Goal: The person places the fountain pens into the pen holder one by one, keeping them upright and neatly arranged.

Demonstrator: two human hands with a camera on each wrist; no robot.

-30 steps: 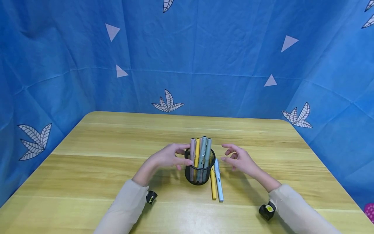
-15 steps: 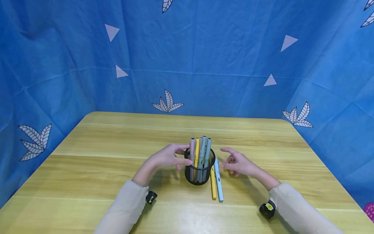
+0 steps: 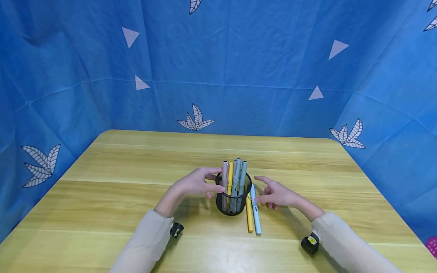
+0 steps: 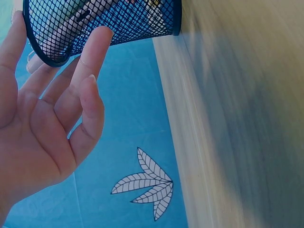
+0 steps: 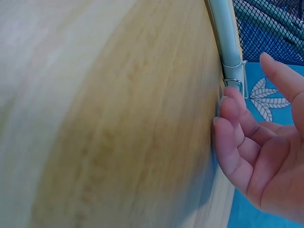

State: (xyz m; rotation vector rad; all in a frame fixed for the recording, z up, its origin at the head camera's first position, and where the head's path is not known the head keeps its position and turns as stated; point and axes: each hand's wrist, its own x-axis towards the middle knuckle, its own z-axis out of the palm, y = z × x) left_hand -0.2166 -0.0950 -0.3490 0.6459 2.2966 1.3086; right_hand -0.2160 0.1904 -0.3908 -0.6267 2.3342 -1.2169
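Observation:
My left hand holds a black mesh pen cup by its side, thumb across the front of the rim and other fingers behind. In the left wrist view a fingertip rests against the mesh. Upright in the cup stand several pens, among them a lilac pen, a yellow pen and a grey-green pen. Right of the cup lie a light blue pen and another yellow pen. My right hand is at the light blue pen's clip end, fingers loosely bent, thumb apart from the fingers.
Everything rests on a light wood table. Blue cloth with leaf and triangle prints hangs behind and at the sides. A black wrist camera sits on the left sleeve, and another camera on the right.
My right hand has lowered and moved slightly left to the clip end of the light blue pen. The left hand and the cup have stayed in place.

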